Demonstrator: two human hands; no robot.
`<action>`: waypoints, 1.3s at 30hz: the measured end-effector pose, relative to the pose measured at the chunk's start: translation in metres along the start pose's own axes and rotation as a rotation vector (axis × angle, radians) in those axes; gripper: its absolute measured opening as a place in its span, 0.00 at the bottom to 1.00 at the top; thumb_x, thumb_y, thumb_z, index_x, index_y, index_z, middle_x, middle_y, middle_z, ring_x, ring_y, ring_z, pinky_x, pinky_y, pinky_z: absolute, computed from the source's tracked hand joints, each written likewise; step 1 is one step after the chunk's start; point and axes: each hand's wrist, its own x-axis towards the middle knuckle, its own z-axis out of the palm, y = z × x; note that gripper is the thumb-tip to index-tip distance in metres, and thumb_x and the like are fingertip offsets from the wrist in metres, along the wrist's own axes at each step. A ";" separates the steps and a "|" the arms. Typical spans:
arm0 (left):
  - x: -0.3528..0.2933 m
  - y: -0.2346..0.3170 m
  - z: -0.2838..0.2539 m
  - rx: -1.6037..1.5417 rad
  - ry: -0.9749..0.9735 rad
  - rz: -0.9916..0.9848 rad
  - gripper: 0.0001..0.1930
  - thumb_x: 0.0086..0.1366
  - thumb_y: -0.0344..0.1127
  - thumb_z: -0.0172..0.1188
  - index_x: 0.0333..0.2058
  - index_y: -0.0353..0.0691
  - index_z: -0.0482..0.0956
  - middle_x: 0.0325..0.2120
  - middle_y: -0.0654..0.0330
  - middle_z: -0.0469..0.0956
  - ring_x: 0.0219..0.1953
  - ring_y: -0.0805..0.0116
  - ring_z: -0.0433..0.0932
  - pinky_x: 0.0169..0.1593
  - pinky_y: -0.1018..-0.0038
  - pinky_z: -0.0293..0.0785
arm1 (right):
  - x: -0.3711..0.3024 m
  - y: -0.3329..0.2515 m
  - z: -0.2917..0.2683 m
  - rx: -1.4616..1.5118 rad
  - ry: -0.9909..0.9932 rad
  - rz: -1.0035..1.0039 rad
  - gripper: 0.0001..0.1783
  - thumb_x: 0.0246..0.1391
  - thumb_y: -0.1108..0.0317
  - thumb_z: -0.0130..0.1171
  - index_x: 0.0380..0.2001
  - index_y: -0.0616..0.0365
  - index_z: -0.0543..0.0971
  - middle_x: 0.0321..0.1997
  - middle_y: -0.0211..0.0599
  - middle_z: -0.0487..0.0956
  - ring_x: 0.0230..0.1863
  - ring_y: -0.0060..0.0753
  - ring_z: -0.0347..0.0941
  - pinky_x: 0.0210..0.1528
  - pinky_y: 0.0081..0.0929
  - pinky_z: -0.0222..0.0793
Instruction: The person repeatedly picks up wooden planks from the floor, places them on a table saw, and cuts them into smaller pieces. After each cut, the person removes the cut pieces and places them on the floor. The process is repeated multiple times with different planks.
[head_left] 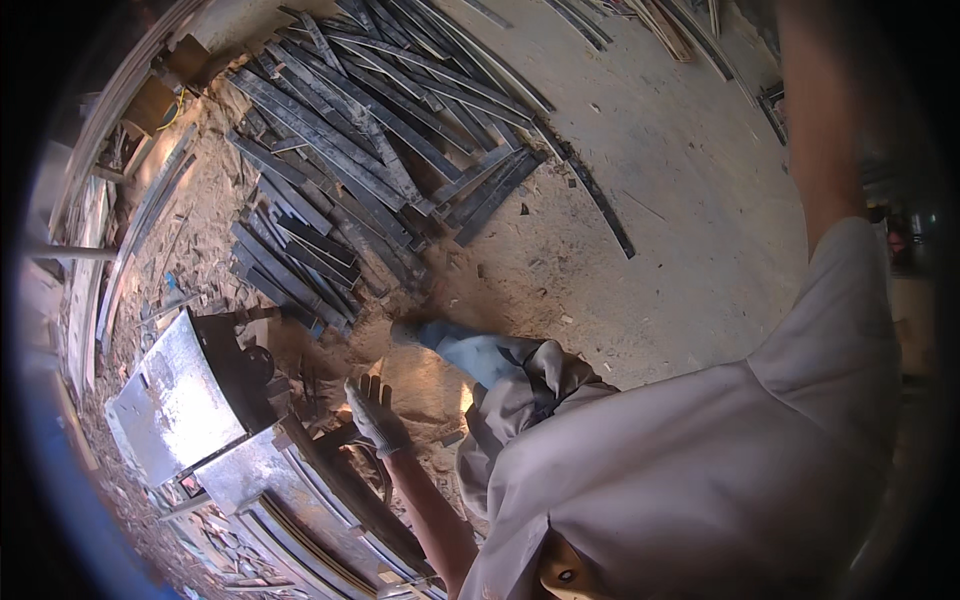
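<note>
Nothing sits in the gloved left hand: it's released, fingers extended, hanging just beside the metal-topped bench. And the right? Its bare forearm runs up past the top edge, so that hand is out of sight and I cannot tell its grip.

So the left is the nearer hand by far, and the bench lies directly to its left, long axis slanting from upper left to lower right, roughly alongside the left forearm.

Look at that top: two silvery plates with a dark slit between them, the farther one glaring bright, the nearer one duller and stained, with long narrow strips along its lower part. Beyond the hand, dark slats sprawl over the dusty floor.
</note>
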 end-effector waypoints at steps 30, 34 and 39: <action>-0.007 -0.405 0.443 0.432 -0.305 -0.602 0.27 0.81 0.46 0.60 0.68 0.33 0.75 0.57 0.48 0.83 0.55 0.58 0.85 0.59 0.63 0.82 | -0.579 0.776 -0.410 -1.216 -0.566 1.500 0.43 0.53 0.41 0.73 0.62 0.60 0.76 0.58 0.58 0.85 0.62 0.57 0.82 0.65 0.49 0.76; 0.043 -0.460 0.488 0.421 -0.328 -0.599 0.29 0.82 0.49 0.56 0.70 0.33 0.73 0.57 0.47 0.84 0.57 0.57 0.85 0.62 0.62 0.80 | -0.616 0.883 -0.415 -1.269 -0.531 1.557 0.65 0.43 0.32 0.77 0.74 0.64 0.64 0.72 0.63 0.74 0.71 0.60 0.74 0.70 0.49 0.73; 0.052 -0.450 0.519 0.557 -0.342 -0.594 0.28 0.82 0.48 0.56 0.68 0.32 0.75 0.56 0.46 0.84 0.56 0.58 0.86 0.62 0.62 0.80 | -0.641 0.931 -0.421 -1.350 -0.692 1.476 0.62 0.40 0.38 0.82 0.70 0.67 0.68 0.65 0.64 0.78 0.65 0.62 0.79 0.64 0.49 0.77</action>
